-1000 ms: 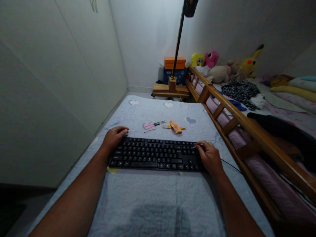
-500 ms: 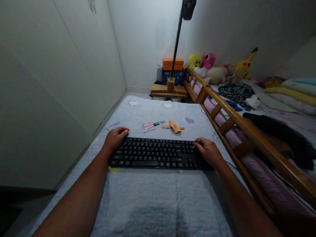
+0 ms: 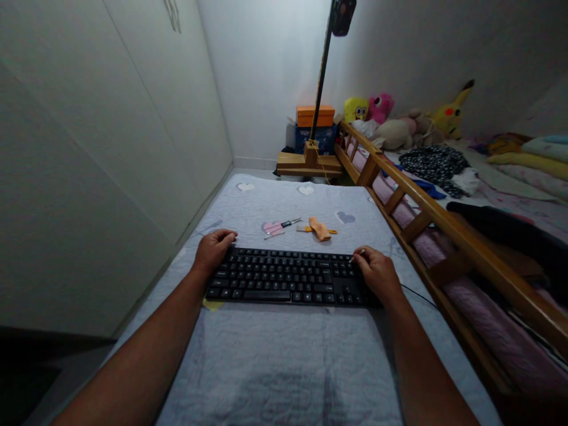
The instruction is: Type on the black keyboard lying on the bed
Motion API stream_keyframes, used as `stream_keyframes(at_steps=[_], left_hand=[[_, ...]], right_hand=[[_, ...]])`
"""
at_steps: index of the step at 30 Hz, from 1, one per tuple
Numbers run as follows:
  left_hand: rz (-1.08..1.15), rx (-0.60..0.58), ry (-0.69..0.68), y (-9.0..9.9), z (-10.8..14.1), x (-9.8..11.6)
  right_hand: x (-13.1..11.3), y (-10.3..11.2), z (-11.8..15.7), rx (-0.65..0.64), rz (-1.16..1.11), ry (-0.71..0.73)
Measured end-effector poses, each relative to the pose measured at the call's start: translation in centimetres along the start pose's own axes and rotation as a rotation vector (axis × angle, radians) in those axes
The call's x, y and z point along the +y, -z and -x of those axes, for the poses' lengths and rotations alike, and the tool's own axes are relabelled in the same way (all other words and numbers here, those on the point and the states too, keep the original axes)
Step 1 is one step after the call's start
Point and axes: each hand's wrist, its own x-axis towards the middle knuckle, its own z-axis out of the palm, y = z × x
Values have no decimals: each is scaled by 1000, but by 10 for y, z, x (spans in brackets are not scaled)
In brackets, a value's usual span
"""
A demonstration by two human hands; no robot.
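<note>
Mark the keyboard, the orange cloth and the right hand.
Keyboard (image 3: 286, 277), head view: middle of its keys.
Orange cloth (image 3: 320, 229), head view: middle of its fabric.
Right hand (image 3: 377, 270), head view: back of the hand.

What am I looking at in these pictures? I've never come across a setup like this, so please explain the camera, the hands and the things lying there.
There is no machine here: these are a person's bare hands, and every picture comes from one camera worn on the head, looking forward and down. A black computer keyboard lies on a patterned quilt. The left hand is at its left end; the right hand holds a slim white stick in its grip over the number pad. Beyond the keyboard lie a metal-tipped tool, a second thin stick, and an orange cloth across a yellow-handled brush.
</note>
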Motion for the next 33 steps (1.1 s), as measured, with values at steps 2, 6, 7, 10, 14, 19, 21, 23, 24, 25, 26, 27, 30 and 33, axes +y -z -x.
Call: stream_keyframes(at_steps=[2, 6, 7, 10, 14, 19, 21, 23, 24, 25, 26, 27, 30, 33], left_hand=[[-2, 10, -1, 0, 0, 1], [-11, 28, 2, -1, 0, 2], [-14, 30, 3, -1, 0, 2], [-27, 29, -3, 0, 0, 2], [-50, 27, -13, 0, -1, 2], [-64, 2, -40, 0, -3, 1], [-72, -4, -47, -1, -4, 0], [-77, -13, -44, -1, -4, -1], [-79, -17, -40, -1, -4, -1], [-78, -19, -37, -1, -4, -1], [-78, -21, -36, -1, -4, -2], [-77, -24, -34, -1, -4, -2], [-77, -35, -36, 0, -3, -1], [-77, -45, -45, 1, -2, 1]], right_hand=[[1, -1, 2, 17, -14, 8], [4, -2, 4, 37, -40, -1], [4, -1, 5, 42, -42, -4], [7, -2, 5, 65, -52, -10], [10, -3, 4, 86, -59, -9], [12, -7, 4, 121, -51, 2], [13, -8, 4, 135, -51, 6], [13, -9, 5, 144, -50, 11], [13, -9, 5, 146, -49, 13], [13, -9, 5, 147, -47, 14], [13, -8, 5, 143, -45, 15], [12, -7, 6, 138, -43, 16], [10, -5, 6, 117, -38, 21], [8, -6, 7, 97, -37, 26]])
